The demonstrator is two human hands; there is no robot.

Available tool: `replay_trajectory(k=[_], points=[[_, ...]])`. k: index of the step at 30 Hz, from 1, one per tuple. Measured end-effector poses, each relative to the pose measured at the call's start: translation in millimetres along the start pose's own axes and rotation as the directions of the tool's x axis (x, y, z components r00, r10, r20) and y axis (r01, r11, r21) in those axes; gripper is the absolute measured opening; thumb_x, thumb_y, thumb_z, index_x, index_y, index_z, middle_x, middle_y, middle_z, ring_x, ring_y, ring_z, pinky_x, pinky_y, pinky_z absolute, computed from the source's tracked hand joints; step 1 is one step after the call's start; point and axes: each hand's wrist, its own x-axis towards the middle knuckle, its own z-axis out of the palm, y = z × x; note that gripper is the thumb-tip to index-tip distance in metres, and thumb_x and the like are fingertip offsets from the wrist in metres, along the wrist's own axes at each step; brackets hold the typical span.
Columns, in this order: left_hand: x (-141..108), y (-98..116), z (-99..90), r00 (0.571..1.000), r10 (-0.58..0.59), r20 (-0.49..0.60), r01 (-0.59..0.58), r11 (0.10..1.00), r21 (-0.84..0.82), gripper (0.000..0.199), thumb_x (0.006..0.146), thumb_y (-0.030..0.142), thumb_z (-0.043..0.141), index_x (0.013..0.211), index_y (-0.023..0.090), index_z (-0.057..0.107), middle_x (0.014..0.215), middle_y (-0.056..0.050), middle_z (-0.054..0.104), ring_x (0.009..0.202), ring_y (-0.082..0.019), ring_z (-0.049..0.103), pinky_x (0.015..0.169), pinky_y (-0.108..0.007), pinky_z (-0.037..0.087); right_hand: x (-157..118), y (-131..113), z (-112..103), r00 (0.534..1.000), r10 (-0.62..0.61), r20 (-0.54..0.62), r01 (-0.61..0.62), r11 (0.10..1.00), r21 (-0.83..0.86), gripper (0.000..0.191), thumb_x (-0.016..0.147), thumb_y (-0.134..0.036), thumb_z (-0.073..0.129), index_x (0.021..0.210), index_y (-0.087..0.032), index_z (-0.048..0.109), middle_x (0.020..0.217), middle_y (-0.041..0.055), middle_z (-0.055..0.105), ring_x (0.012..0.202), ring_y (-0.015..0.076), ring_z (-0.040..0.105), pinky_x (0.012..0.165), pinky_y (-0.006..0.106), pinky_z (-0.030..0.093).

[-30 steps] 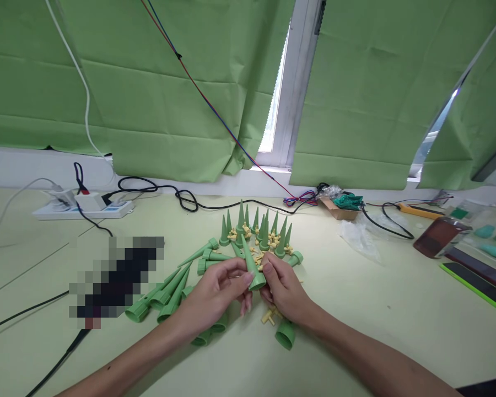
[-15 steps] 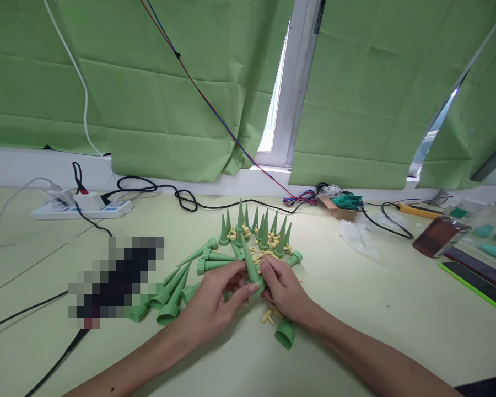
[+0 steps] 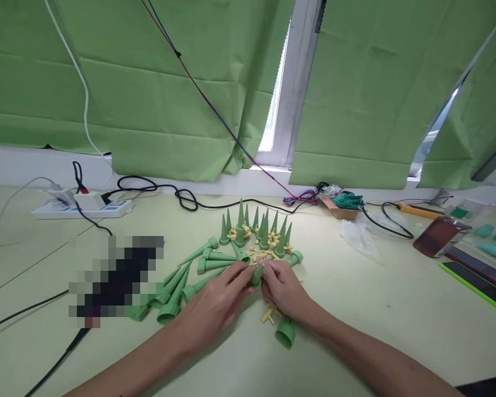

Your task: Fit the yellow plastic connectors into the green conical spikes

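Observation:
Between both hands is a green plastic watering spike (image 3: 257, 275), seen foreshortened, with much of it behind fingers. My left hand (image 3: 227, 289) is closed on it from the left. On the other side, my right hand (image 3: 284, 286) pinches at it; whatever small part its fingertips may cover is hidden. Several green spikes stand upright (image 3: 264, 234) just beyond, with small yellow T-shaped valves (image 3: 268, 255) among them. More spikes (image 3: 173, 300) lie on their sides left of my left hand. Below my right wrist lie a green cap (image 3: 285, 334) and a yellow valve (image 3: 268, 315).
A power strip (image 3: 82, 207) with plugs sits at the back left, and black cable (image 3: 215, 206) runs along the wall edge. A blurred dark object (image 3: 119, 281) lies at left. To the right are a small cardboard box (image 3: 341, 208), a bottle (image 3: 440, 236) and a green-edged phone (image 3: 479, 289).
The spike has turned from lying lengthwise, tip away, to a foreshortened angle. My left hand has rolled over it, fingers now on top. The things around have stayed put.

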Motion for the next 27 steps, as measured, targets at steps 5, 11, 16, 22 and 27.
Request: replay_trajectory(k=[5,11,16,22,27], points=[[2.4,2.8,-3.2,0.998,-0.067,0.015,0.068,0.996,-0.065,0.027,0.099,0.015,0.038,0.121,0.025,0.05,0.117,-0.008,0.055,0.103,-0.021,0.059,0.082,-0.03,0.048,1.1,1.2,0.6,0.999,0.012,-0.038,-0.01,0.999,0.037,0.05,0.099,-0.054,0.034,0.061,-0.022,0.035,0.045,-0.006,0.033,0.043,0.0097,0.03,0.045,0.025,0.025],[3.7,2.3,-4.1,0.995,-0.099,-0.005,0.098,0.99,-0.1,0.028,0.099,0.018,0.04,0.124,0.024,0.052,0.117,-0.008,0.055,0.103,-0.019,0.058,0.086,-0.029,0.047,0.8,0.4,0.3,0.998,0.051,-0.023,-0.048,0.992,0.116,0.05,0.098,-0.055,0.036,0.061,-0.022,0.034,0.044,-0.0065,0.034,0.04,0.0087,0.031,0.042,0.024,0.026],[2.7,0.3,-2.6,0.997,-0.077,0.0,0.077,0.993,-0.091,0.028,0.099,0.016,0.038,0.123,0.024,0.05,0.116,-0.008,0.055,0.101,-0.019,0.057,0.083,-0.029,0.044,2.5,-5.0,-3.7,0.989,0.107,0.101,-0.127,0.966,0.223,0.055,0.097,-0.052,0.04,0.052,-0.021,0.034,0.038,-0.0071,0.033,0.034,0.0074,0.03,0.038,0.023,0.026],[7.2,3.8,-7.6,0.98,-0.2,0.007,0.199,0.966,-0.164,0.015,0.099,0.023,0.039,0.099,0.02,0.053,0.089,-0.003,0.057,0.081,-0.017,0.055,0.069,-0.026,0.041,1.3,-11.6,-10.8,0.962,0.102,0.251,-0.181,0.933,0.313,0.05,0.097,-0.051,0.041,0.058,-0.021,0.037,0.041,-0.0082,0.035,0.034,0.007,0.03,0.038,0.022,0.027],[10.2,6.1,-10.7,0.952,-0.302,0.05,0.303,0.911,-0.28,0.019,0.098,0.031,0.04,0.095,0.02,0.055,0.079,-0.001,0.054,0.072,-0.015,0.054,0.062,-0.024,0.04,-1.6,-10.8,-9.5,0.965,0.054,0.257,-0.136,0.941,0.31,0.046,0.097,-0.053,0.041,0.064,-0.022,0.036,0.046,-0.0088,0.032,0.038,0.0069,0.027,0.038,0.022,0.025]])
